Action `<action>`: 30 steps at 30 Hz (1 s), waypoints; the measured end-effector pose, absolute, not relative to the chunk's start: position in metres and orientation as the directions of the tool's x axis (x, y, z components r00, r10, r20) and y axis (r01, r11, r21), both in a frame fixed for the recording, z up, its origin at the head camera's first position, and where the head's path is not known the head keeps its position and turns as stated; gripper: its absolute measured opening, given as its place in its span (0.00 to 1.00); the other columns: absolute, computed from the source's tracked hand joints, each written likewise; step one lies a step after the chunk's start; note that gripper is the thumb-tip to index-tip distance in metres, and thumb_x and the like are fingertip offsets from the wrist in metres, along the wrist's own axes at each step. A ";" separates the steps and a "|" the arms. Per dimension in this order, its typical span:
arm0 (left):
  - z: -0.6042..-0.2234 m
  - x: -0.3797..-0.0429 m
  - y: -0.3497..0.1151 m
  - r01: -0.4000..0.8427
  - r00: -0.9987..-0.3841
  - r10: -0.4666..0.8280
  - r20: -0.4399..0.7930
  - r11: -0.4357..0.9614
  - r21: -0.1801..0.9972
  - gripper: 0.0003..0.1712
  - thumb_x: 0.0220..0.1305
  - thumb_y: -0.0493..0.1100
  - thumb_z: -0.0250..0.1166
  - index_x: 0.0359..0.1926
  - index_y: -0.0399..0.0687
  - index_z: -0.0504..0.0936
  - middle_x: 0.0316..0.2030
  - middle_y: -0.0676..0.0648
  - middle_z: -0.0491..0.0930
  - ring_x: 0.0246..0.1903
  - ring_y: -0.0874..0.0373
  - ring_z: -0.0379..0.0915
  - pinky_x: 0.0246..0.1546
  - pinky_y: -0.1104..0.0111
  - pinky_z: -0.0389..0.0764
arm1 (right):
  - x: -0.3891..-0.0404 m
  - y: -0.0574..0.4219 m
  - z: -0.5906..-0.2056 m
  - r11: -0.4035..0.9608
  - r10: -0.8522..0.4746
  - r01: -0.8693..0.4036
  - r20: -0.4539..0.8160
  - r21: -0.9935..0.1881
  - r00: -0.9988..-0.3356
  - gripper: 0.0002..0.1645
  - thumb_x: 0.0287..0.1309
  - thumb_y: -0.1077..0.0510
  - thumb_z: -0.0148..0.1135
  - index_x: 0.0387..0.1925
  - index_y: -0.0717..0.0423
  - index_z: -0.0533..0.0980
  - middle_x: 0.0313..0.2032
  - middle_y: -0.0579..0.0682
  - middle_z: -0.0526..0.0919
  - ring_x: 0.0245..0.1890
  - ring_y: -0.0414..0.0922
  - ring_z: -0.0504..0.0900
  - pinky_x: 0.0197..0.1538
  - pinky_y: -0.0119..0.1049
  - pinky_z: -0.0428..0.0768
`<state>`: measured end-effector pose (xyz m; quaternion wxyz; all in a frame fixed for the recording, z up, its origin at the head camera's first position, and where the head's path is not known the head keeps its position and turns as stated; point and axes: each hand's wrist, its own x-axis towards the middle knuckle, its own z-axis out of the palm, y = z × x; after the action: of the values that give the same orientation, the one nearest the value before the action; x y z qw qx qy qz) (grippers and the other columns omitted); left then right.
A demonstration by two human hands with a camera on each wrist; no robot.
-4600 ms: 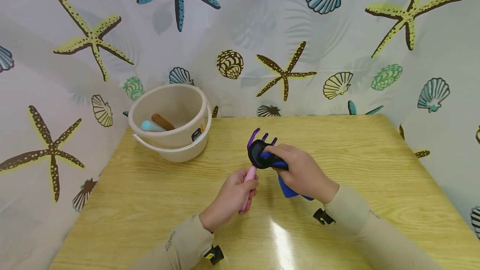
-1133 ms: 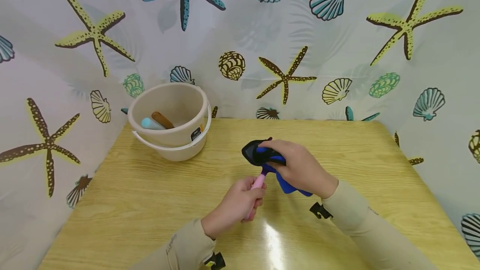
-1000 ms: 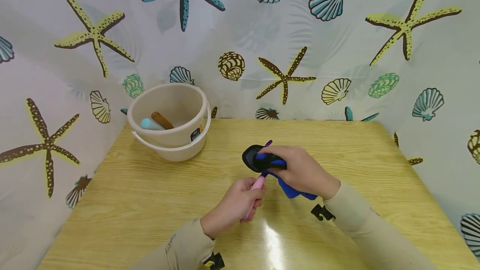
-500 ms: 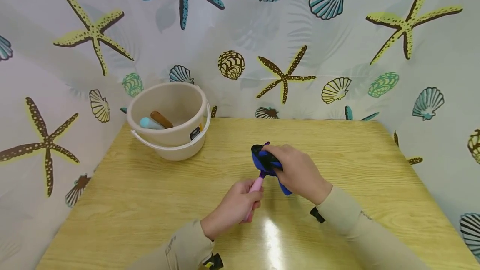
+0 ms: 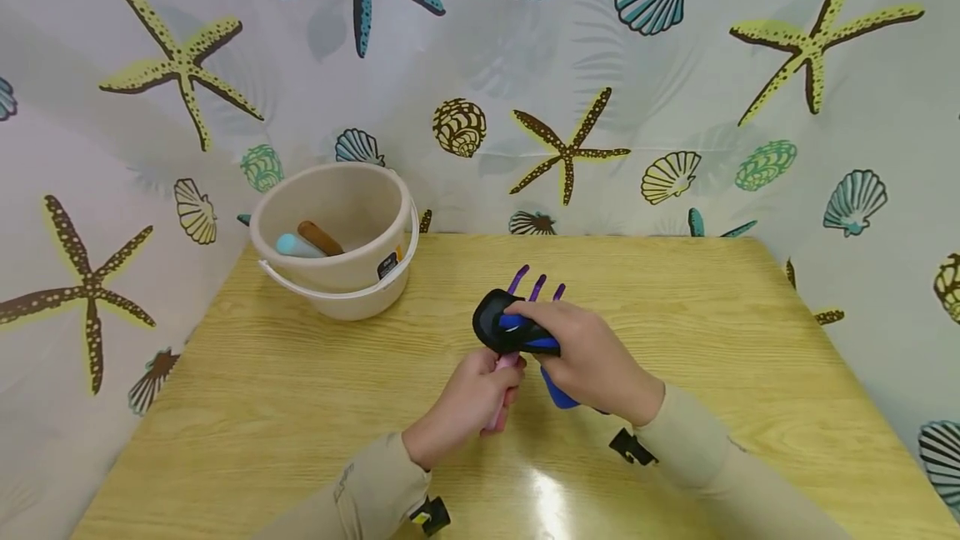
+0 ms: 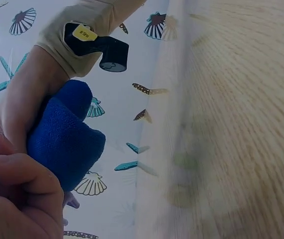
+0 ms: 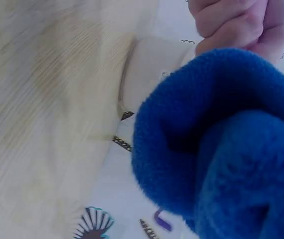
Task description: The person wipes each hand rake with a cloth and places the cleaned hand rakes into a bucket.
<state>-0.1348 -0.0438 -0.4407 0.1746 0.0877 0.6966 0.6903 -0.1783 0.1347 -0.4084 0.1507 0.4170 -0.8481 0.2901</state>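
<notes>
My left hand [image 5: 459,403] grips the pink handle of a small hand rake [image 5: 506,361], whose purple prongs point away over the table. My right hand [image 5: 600,367] holds a bunched blue cloth [image 5: 558,391] with black parts against the rake where handle and head meet. The cloth covers the rake's neck. Seen from the left wrist, the thick folds of the blue cloth [image 6: 64,137] hang below the right hand. In the right wrist view the plush cloth [image 7: 166,109] fills much of the picture, with left-hand fingers [image 7: 231,22] above it.
A beige bucket [image 5: 330,277] with a white handle stands at the table's back left. Inside lean a brown handle [image 5: 319,237] and a light-blue one [image 5: 298,245]. Behind the wooden table [image 5: 300,432] hangs a curtain [image 5: 480,40] printed with starfish and shells.
The cloth has shifted from the rake's head down towards its handle, and the purple prongs show again. The left hand keeps its grip on the handle.
</notes>
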 end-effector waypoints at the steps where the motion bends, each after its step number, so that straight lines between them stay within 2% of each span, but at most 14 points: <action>1: -0.441 -0.135 -0.044 -0.120 -0.924 0.363 -0.121 0.027 0.992 0.08 0.68 0.38 0.51 0.36 0.35 0.70 0.16 0.47 0.67 0.05 0.56 0.59 0.03 0.71 0.59 | -0.179 0.134 -0.409 0.480 -0.618 -0.797 0.503 -0.368 -0.604 0.35 0.44 0.71 0.68 0.57 0.51 0.73 0.51 0.51 0.79 0.51 0.44 0.74 0.49 0.49 0.79; 4: -0.439 -0.135 -0.044 -0.141 -0.928 0.346 -0.140 0.022 0.990 0.08 0.66 0.38 0.53 0.40 0.35 0.71 0.17 0.48 0.67 0.06 0.57 0.60 0.03 0.72 0.59 | -0.183 0.137 -0.415 0.517 -0.602 -0.797 0.530 -0.311 -0.597 0.35 0.44 0.70 0.69 0.57 0.52 0.72 0.51 0.52 0.79 0.51 0.45 0.74 0.49 0.50 0.79; 7: -0.437 -0.133 -0.045 -0.165 -0.922 0.354 -0.155 0.001 0.986 0.10 0.65 0.38 0.55 0.43 0.35 0.71 0.18 0.49 0.68 0.06 0.59 0.60 0.03 0.73 0.58 | -0.193 0.147 -0.425 0.583 -0.584 -0.786 0.566 -0.207 -0.582 0.36 0.44 0.69 0.70 0.58 0.52 0.72 0.49 0.53 0.79 0.50 0.46 0.74 0.46 0.49 0.81; 12: -0.434 -0.130 -0.046 -0.217 -0.894 0.415 -0.171 -0.065 0.974 0.09 0.65 0.38 0.55 0.43 0.37 0.71 0.17 0.50 0.68 0.06 0.60 0.58 0.02 0.74 0.57 | -0.213 0.169 -0.436 0.650 -0.556 -0.754 0.620 -0.089 -0.553 0.42 0.36 0.73 0.69 0.60 0.54 0.71 0.48 0.54 0.77 0.47 0.48 0.74 0.39 0.49 0.84; 15: -0.433 -0.130 -0.046 -0.240 -0.888 0.421 -0.184 -0.082 0.967 0.09 0.65 0.38 0.54 0.44 0.38 0.72 0.17 0.51 0.67 0.06 0.60 0.58 0.03 0.74 0.57 | -0.219 0.175 -0.437 0.667 -0.570 -0.745 0.635 -0.012 -0.521 0.44 0.33 0.73 0.68 0.60 0.54 0.71 0.48 0.55 0.77 0.44 0.50 0.73 0.36 0.49 0.84; 19: -0.433 -0.131 -0.045 -0.245 -0.893 0.403 -0.198 -0.070 0.967 0.10 0.66 0.39 0.54 0.45 0.39 0.72 0.17 0.51 0.67 0.06 0.61 0.58 0.03 0.74 0.56 | -0.217 0.172 -0.434 0.683 -0.591 -0.724 0.651 0.090 -0.477 0.42 0.35 0.73 0.66 0.59 0.56 0.71 0.46 0.58 0.77 0.39 0.52 0.73 0.34 0.48 0.84; 22: -0.432 -0.131 -0.044 -0.233 -0.898 0.393 -0.197 -0.046 0.971 0.10 0.66 0.39 0.54 0.45 0.38 0.72 0.17 0.51 0.67 0.06 0.60 0.58 0.02 0.74 0.56 | -0.209 0.166 -0.432 0.682 -0.565 -0.731 0.659 0.035 -0.496 0.39 0.37 0.74 0.65 0.58 0.56 0.72 0.44 0.57 0.79 0.39 0.52 0.75 0.34 0.48 0.84; 27: -0.432 -0.133 -0.045 -0.198 -0.918 0.350 -0.187 0.007 0.980 0.11 0.64 0.39 0.54 0.44 0.37 0.71 0.17 0.49 0.68 0.06 0.59 0.59 0.03 0.73 0.58 | -0.192 0.151 -0.426 0.568 -0.554 -0.789 0.600 -0.233 -0.576 0.36 0.44 0.73 0.64 0.58 0.53 0.72 0.46 0.52 0.80 0.48 0.44 0.76 0.45 0.46 0.82; 30: -0.434 -0.134 -0.045 -0.170 -0.923 0.351 -0.159 -0.001 0.985 0.09 0.65 0.37 0.53 0.43 0.34 0.70 0.17 0.48 0.67 0.06 0.59 0.59 0.03 0.73 0.59 | -0.184 0.141 -0.419 0.467 -0.576 -0.807 0.567 -0.361 -0.588 0.33 0.49 0.71 0.65 0.58 0.50 0.72 0.50 0.49 0.80 0.51 0.40 0.74 0.50 0.45 0.79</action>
<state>-0.1338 -0.0453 -0.4339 0.1848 0.0663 0.6823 0.7042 -0.1844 0.1413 -0.4194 0.1867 0.4136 -0.8360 0.3086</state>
